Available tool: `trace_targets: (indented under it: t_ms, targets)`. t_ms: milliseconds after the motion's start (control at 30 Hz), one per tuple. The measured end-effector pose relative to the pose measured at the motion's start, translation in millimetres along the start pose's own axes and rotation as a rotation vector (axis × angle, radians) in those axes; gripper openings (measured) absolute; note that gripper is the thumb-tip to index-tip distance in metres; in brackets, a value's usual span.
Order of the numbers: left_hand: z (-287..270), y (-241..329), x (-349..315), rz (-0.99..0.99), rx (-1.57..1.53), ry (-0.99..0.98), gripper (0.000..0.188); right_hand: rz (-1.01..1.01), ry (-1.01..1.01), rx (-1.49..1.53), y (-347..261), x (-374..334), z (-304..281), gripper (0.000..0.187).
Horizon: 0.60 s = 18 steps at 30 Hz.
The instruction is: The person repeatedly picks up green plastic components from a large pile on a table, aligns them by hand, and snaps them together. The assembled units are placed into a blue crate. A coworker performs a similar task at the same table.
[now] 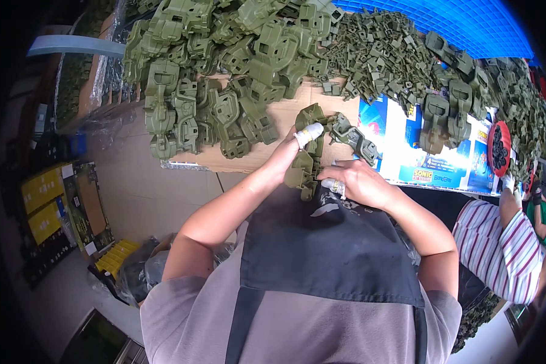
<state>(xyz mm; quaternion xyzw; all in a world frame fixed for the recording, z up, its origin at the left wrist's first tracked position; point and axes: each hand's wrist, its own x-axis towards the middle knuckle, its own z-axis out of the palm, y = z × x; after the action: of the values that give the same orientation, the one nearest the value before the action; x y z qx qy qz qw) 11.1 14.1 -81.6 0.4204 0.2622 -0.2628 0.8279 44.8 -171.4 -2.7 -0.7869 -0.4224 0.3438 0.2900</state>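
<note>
My left hand (pixel 289 150), with white tape wrapped round a digit, is closed on a long olive-green moulded plastic part (pixel 302 175). The part is held just in front of my apron, at the edge of the cardboard-covered table. My right hand (pixel 365 183) has its fingers bent against the near end of the same part, a taped digit beneath. What the right fingertips pinch is partly hidden. Another olive-green moulded part (pixel 355 139) lies just beyond my right hand on the cardboard.
Large green parts (pixel 249 54) are heaped at the back left, small green pieces (pixel 382 57) behind to the right. A blue plastic crate (pixel 461 24) stands at the far right, a red oval tray (pixel 498 148) near the right edge. A co-worker in a striped garment (pixel 497 249) is at right.
</note>
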Motion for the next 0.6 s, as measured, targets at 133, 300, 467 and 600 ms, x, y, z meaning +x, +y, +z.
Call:
trace_targets:
  t_ms: [133,300,467,600]
  targets:
    - [4.5,-0.8,-4.3,-0.016,0.001,0.035,0.042,-0.101,0.047,0.051,4.2,-1.3,9.6,0.039]
    - [20.7,8.2,-15.6,-0.020,-0.026,0.054,0.042,-0.091,0.031,0.131,4.7,-0.4,14.9,0.044]
    - [21.4,1.6,-23.9,-0.045,-0.031,0.110,0.041,-0.121,0.030,0.209,10.2,-0.3,31.1,0.037]
    - [10.1,-1.0,-19.8,-0.060,-0.122,0.025,0.041,-0.081,0.017,0.373,19.6,-1.2,29.1,0.025]
